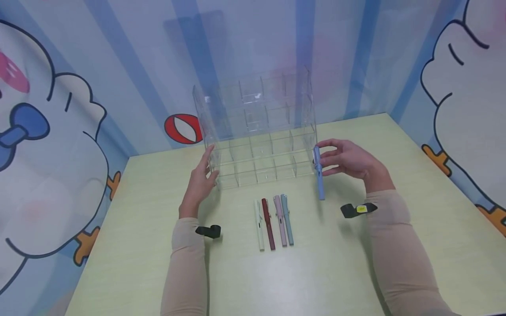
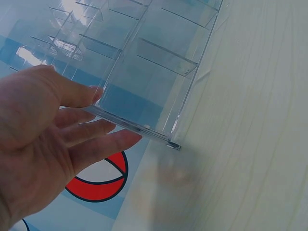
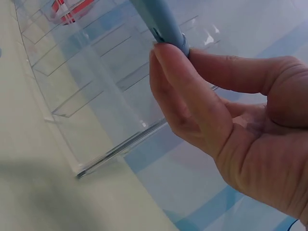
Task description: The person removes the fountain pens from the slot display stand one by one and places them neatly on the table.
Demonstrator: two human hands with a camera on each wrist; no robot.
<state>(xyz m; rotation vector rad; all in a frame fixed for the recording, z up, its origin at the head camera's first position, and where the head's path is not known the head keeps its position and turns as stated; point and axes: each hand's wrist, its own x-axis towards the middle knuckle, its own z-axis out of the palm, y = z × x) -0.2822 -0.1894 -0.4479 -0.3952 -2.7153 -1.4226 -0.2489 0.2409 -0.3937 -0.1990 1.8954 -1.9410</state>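
A clear tiered organizer (image 1: pixel 262 163) with small compartments stands on the table. At its left end my left hand (image 1: pixel 201 186) holds the side wall, thumb on the inner side and fingers outside, as the left wrist view shows. Beyond the organizer's right end, my right hand (image 1: pixel 348 160) pinches a blue pen (image 1: pixel 319 175) between thumb and fingertips. That pen points downward, close to the organizer's right wall. In front of the organizer a white pen (image 1: pixel 259 226), a dark red pen (image 1: pixel 269 226), a lilac pen (image 1: pixel 281 221) and a grey-blue pen (image 1: pixel 287 221) lie side by side.
The pale wood-grain table (image 1: pixel 138 245) backs onto a striped blue wall (image 1: pixel 257 39) printed with cartoon figures. Each wrist carries a small black camera; the left camera (image 1: pixel 209 231) and right camera (image 1: pixel 356 210) sit just above the tabletop.
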